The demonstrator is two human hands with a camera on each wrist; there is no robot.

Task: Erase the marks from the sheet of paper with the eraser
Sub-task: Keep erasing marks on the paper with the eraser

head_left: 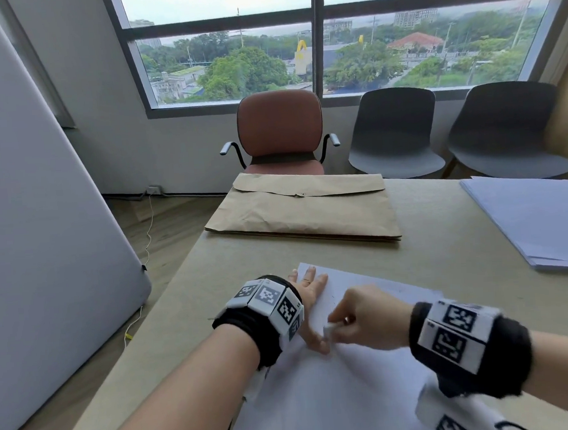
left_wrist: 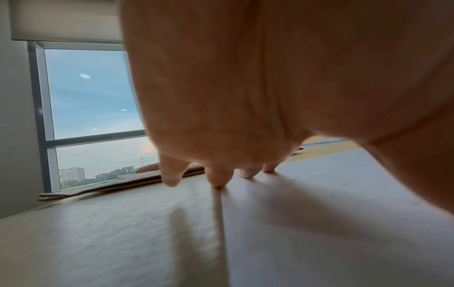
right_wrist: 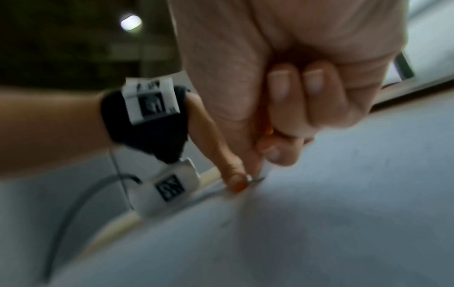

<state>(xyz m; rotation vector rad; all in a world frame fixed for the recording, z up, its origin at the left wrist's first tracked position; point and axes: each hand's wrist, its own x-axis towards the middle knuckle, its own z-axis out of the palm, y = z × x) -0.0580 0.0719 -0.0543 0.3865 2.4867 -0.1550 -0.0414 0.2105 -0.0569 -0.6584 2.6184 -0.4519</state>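
Left hand (head_left: 309,293) flat beside envelope (head_left: 304,210)

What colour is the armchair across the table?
Reddish-brown armchair, with dark arms tipped in grey. Head view shows it best.

Left hand (head_left: 309,299) is lying flat, fingers spread and pressing downward, while right hand (head_left: 365,318) is curling its fingers (right_wrist: 277,151) in a tight pinch beside the left thumb.

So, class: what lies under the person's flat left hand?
The left hand presses on the white sheet of paper near its left edge, on the beige table. Any marks beneath the palm are covered.
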